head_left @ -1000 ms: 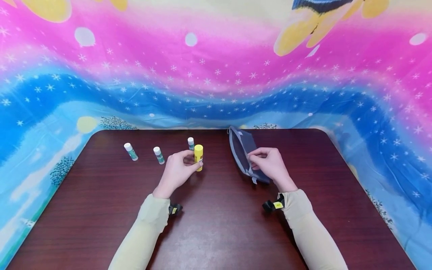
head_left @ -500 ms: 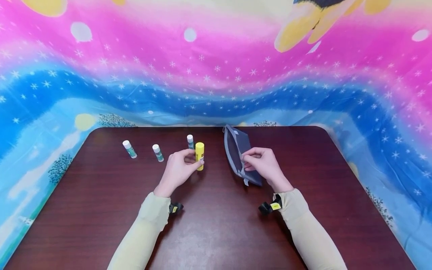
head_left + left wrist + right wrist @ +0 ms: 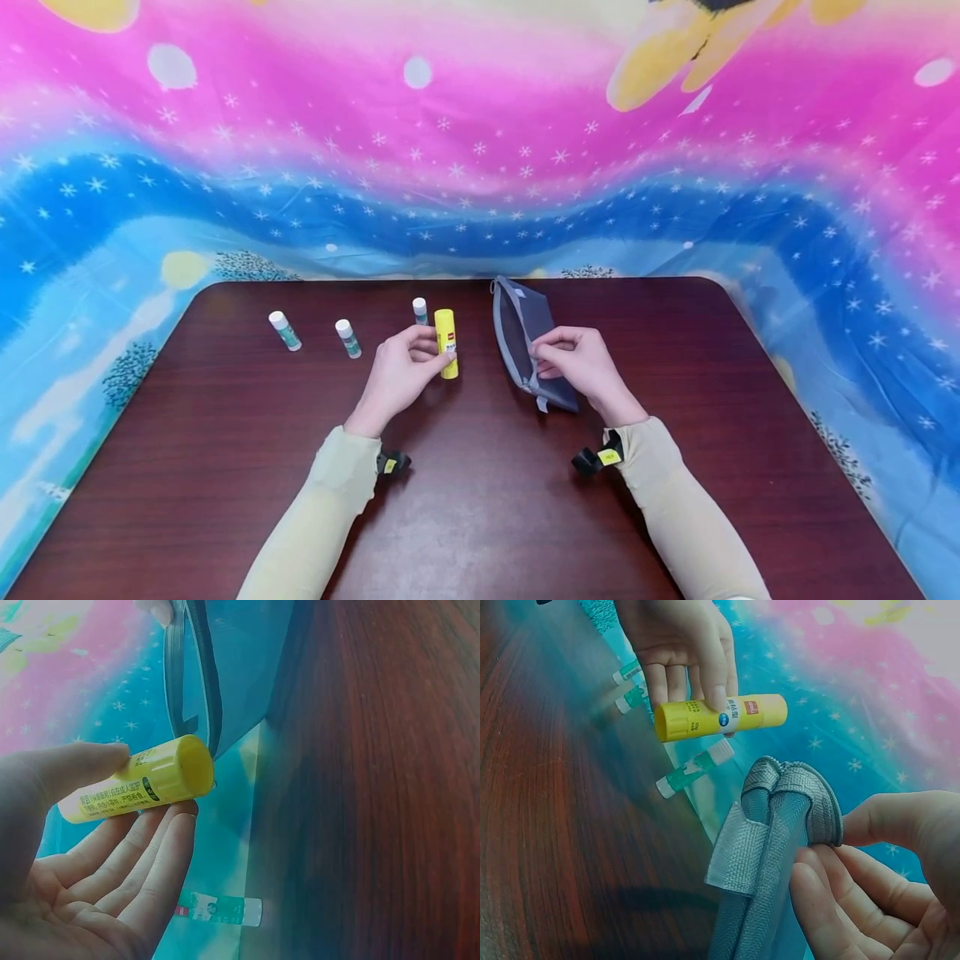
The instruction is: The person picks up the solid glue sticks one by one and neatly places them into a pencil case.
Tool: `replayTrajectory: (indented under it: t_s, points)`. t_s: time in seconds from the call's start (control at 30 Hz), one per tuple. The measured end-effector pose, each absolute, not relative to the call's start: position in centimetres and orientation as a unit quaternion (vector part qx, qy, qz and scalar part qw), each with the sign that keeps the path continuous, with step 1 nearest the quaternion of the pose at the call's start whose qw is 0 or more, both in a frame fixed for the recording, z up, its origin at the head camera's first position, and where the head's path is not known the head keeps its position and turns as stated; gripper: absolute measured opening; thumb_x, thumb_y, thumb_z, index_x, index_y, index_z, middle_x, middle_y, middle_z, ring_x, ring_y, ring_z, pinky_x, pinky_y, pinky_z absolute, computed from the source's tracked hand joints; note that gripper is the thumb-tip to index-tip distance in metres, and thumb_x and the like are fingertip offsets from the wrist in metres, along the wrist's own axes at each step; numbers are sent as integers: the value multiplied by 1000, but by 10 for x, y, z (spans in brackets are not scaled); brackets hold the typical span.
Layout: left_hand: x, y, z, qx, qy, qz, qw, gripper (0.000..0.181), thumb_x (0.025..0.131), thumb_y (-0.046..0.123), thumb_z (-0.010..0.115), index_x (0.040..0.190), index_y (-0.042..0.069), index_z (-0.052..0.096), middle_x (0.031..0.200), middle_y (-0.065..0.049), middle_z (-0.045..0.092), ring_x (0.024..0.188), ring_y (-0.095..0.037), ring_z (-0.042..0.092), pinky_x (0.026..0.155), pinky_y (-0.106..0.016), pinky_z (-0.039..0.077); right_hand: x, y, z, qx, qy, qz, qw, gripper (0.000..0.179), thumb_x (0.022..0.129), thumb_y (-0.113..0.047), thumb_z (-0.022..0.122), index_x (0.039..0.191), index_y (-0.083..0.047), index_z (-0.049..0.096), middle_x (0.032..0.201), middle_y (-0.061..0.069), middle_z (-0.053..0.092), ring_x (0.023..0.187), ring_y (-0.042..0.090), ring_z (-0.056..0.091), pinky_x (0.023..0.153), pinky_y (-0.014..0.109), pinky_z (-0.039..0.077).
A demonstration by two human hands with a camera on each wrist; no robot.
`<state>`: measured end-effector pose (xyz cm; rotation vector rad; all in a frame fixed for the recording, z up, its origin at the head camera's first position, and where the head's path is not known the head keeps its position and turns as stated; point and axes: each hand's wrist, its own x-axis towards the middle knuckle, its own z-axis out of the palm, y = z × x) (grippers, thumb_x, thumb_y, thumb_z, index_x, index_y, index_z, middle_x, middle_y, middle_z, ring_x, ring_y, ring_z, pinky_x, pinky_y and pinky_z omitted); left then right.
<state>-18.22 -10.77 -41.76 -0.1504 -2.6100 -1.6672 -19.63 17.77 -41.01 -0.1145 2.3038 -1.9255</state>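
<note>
A yellow glue stick [image 3: 446, 343] is pinched between the thumb and fingers of my left hand [image 3: 400, 367], upright over the table in the head view. The left wrist view shows the printed side of this glue stick [image 3: 150, 780]. My right hand [image 3: 583, 365] pinches the near edge of a grey zippered pouch [image 3: 534, 321], whose mouth gapes toward the glue stick. In the right wrist view, thumb and fingers grip the pouch's zipper edge [image 3: 810, 799] beside a small fabric tab. Behind my left hand stands a white-capped green glue stick [image 3: 420, 310], partly hidden.
Two more white-capped green glue sticks stand to the left, one farther out [image 3: 285, 331] and one nearer [image 3: 348, 339]. The dark wooden table [image 3: 480, 500] ends at the back against a colourful printed cloth [image 3: 480, 192].
The pouch and my right hand have shifted left, closer to the yellow glue stick. The glue stick has turned a little, so its label now shows to the head camera.
</note>
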Motion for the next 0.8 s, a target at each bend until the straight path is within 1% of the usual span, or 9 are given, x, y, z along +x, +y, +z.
replayTrajectory:
  t_s: [0.23, 0.53, 0.8]
  points:
    - [-186, -107, -417, -43, -830, -557, 11, 44, 89, 21, 82, 127, 8, 65, 103, -6, 73, 87, -19, 72, 78, -35, 60, -195, 176, -408, -35, 762, -642, 68, 16, 92, -4, 71, 102, 9, 74, 90, 19, 74, 67, 22, 71, 67, 38, 62]
    - [-192, -102, -413, -35, -813, -581, -3, 43, 89, 21, 82, 126, 8, 65, 104, -7, 73, 88, -20, 72, 78, -35, 60, -195, 176, -408, -39, 760, -645, 70, 15, 92, -3, 72, 101, 9, 74, 89, 19, 74, 67, 23, 71, 67, 40, 62]
    - [-198, -92, -407, -35, -795, -606, -10, 42, 90, 17, 81, 126, 6, 64, 107, -9, 72, 89, -22, 72, 77, -34, 60, -196, 176, -409, -43, 760, -645, 69, 15, 92, -3, 72, 102, 9, 74, 89, 19, 74, 67, 23, 71, 67, 39, 62]
